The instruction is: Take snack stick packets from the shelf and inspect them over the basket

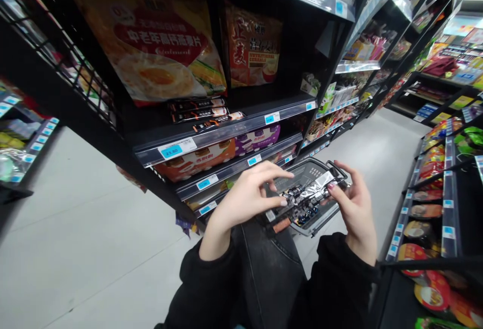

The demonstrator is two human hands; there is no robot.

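Observation:
My right hand (356,206) pinches a shiny silver-and-black packet (315,186) between thumb and fingers, above a grey shopping basket (320,226). Near the packet's other end is my left hand (256,190), its thumb and index finger apart. The left thumb tip is close to the dark wrapping; whether it touches I cannot tell. Small dark blue wrapped items (307,216) show below the packet in the basket. On the shelf to the upper left lie several slim black-and-orange sachets (206,112), in front of a large oatmeal bag (158,52).
A cereal bag (252,47) stands beside the oatmeal on the dark shelf. Orange and purple cartons (256,138) fill the shelf below. At right, another shelf unit (448,203) holds bowls and packets. Pale floor (392,143) runs between the shelves; my knee is below the basket.

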